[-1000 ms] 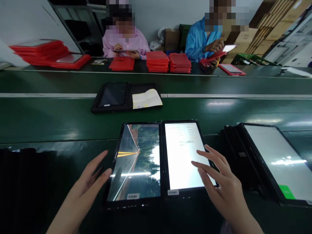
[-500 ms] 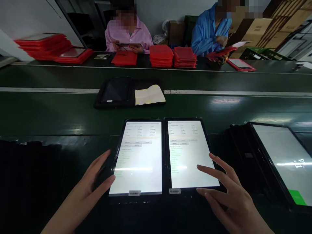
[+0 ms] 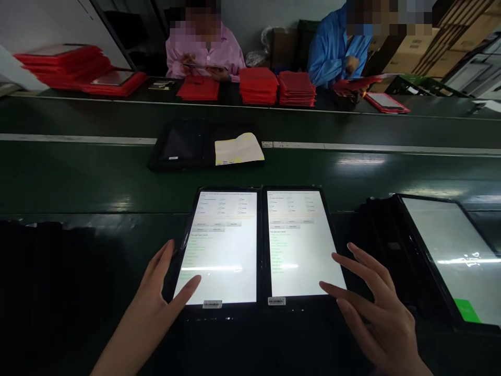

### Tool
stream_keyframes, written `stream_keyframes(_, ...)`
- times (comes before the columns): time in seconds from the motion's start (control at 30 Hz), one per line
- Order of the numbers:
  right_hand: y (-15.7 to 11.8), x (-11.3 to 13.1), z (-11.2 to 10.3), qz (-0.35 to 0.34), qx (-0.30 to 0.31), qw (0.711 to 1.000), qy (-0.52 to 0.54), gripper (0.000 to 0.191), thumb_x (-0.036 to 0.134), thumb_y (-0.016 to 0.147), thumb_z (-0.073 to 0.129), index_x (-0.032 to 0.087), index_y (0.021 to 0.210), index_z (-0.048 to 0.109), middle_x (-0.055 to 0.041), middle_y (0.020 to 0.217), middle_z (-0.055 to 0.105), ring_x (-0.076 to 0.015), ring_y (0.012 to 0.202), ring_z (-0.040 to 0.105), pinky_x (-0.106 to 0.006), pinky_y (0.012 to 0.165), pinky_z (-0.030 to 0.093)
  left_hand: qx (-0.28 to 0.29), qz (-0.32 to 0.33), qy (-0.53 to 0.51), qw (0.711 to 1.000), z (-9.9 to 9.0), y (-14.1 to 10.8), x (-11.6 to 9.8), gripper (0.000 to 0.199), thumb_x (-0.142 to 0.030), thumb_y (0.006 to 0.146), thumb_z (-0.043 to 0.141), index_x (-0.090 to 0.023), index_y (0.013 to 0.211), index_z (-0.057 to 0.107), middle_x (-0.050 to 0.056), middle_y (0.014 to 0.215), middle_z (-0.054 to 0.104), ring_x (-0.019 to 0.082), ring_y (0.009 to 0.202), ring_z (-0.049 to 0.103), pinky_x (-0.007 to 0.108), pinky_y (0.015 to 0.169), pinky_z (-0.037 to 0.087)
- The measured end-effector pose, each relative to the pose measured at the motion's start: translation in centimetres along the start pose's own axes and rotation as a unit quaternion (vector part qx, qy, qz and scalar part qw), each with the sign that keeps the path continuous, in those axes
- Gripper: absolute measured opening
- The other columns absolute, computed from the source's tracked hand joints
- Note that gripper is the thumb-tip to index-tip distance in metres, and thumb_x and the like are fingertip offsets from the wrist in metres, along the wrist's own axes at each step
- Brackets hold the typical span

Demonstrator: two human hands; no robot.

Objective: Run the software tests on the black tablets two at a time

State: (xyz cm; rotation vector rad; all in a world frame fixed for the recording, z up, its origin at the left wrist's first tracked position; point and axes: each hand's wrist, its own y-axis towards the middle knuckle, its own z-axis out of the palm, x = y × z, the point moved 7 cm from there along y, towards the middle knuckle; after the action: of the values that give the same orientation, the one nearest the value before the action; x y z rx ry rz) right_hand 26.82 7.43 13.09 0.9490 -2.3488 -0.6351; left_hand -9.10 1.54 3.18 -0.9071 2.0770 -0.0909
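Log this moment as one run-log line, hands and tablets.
Left hand: thumb over left tablet | Right hand: fingers over right tablet | Both tablets: checkbox pages lit | Held: nothing visible

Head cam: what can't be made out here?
Head view:
- Left tablet, right tablet: screen text too small to read, glare band across it.
- Barcode label: too small to read.
- Far-right tablet: cut off by the right edge, screen washed out by glare.
- Yellow sheet: print too small.
- Right hand: wrist cut off by the bottom edge.

green conveyor bench (image 3: 78,177) | two lit tablets (image 3: 223,224) side by side | black tablet case (image 3: 183,146), yellow paper (image 3: 238,149) | third tablet (image 3: 442,250) right
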Motion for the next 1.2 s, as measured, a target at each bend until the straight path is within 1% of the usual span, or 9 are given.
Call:
stream_keyframes(0.2,0.2,0.8,0.6,-0.01,0.013,1.0,0.012,0.024,0.015,0.098,0.062,0.026,0.094,0.082,-0.0094,0.123,0.077,-0.0337,0.136,0.064,-0.047,0.092,0.07,0.032,0.025,-0.043,0.998,-0.5,0.4,1.0,0.101,-0.078,0.07,0.077,-0.034,0.157,0.053,0.006,0.175,0.037,0.046,0.159,0.034,0.063,0.124,0.038)
stream_keyframes(0.33,0.3,0.8,0.9,-0.001,-0.004,1.0,0.009,0.023,0.013,0.096,0.063,0.025,0.093,0.082,-0.0093,0.118,0.079,-0.0331,0.134,0.066,-0.046,0.091,0.07,0.033,0.05,-0.086,0.995,0.0,-1.3,0.0,0.094,-0.073,0.081,0.071,-0.033,0.162,0.045,0.006,0.176,0.037,0.041,0.162,0.03,0.061,0.132,0.018)
stream_keyframes(0.4,0.4,1.0,0.9,-0.007,-0.001,1.0,0.017,0.023,0.012,0.096,0.063,0.025,0.092,0.082,-0.0092,0.117,0.079,-0.0335,0.133,0.066,-0.048,0.093,0.069,0.025,0.047,-0.1,0.994,-0.1,-1.3,0.3,0.095,-0.071,0.084,0.068,-0.032,0.165,0.039,0.007,0.177,0.034,0.039,0.163,0.028,0.059,0.133,0.015)
stream_keyframes(0.57,0.8,1.6,1.3,-0.02,0.031,0.999,0.021,0.027,0.012,0.097,0.062,0.027,0.087,0.082,-0.009,0.117,0.078,-0.0332,0.134,0.066,-0.055,0.101,0.066,0.05,0.017,-0.068,0.996,-0.5,0.5,2.3,0.105,-0.076,0.071,0.077,-0.033,0.161,0.046,0.007,0.177,0.035,0.043,0.162,0.029,0.063,0.128,0.03)
stream_keyframes(0.7,0.5,1.4,2.1,-0.03,0.047,0.998,0.003,0.028,0.012,0.099,0.061,0.025,0.084,0.08,-0.0096,0.121,0.076,-0.0345,0.139,0.062,-0.062,0.106,0.062,0.041,0.043,-0.054,0.997,-0.5,-0.3,1.2,0.092,-0.075,0.086,0.063,-0.036,0.165,0.037,0.005,0.178,0.032,0.038,0.163,0.029,0.064,0.129,0.026)
stream_keyframes(0.8,0.2,0.5,2.3,-0.002,0.029,0.998,-0.049,0.022,0.014,0.101,0.061,0.023,0.1,0.081,-0.0128,0.129,0.073,-0.0385,0.142,0.059,-0.065,0.101,0.064,0.034,0.058,-0.055,0.996,-0.4,-1.3,0.3,0.086,-0.073,0.09,0.059,-0.037,0.165,0.037,0.005,0.178,0.033,0.038,0.163,0.029,0.065,0.13,0.022)
stream_keyframes(0.9,0.1,0.1,2.1,0.015,0.015,0.999,-0.048,0.024,0.014,0.102,0.06,0.023,0.112,0.08,-0.0133,0.135,0.07,-0.0375,0.145,0.055,-0.057,0.096,0.068,0.041,0.091,-0.024,0.995,-0.5,-1.2,0.9,0.085,-0.073,0.091,0.057,-0.037,0.165,0.036,0.006,0.178,0.033,0.04,0.163,0.028,0.065,0.13,0.022)
stream_keyframes(1.07,0.6,0.9,1.8,-0.002,0.012,1.0,0.001,0.024,0.012,0.101,0.06,0.023,0.107,0.08,-0.0116,0.13,0.071,-0.0325,0.142,0.059,-0.04,0.084,0.07,0.057,0.188,0.078,0.977,0.5,-0.7,1.8,0.099,-0.074,0.09,0.057,-0.033,0.172,0.019,0.011,0.18,0.025,0.043,0.163,0.026,0.069,0.128,0.022)
stream_keyframes(1.2,0.9,1.3,1.8,-0.014,0.009,1.0,0.011,0.023,0.01,0.101,0.06,0.021,0.106,0.079,-0.0116,0.127,0.071,-0.0312,0.14,0.061,-0.042,0.092,0.069,0.028,0.156,0.09,0.983,1.3,-0.6,0.4,0.116,-0.081,0.082,0.061,-0.028,0.173,0.011,0.017,0.179,0.024,0.048,0.16,0.03,0.073,0.124,0.029)
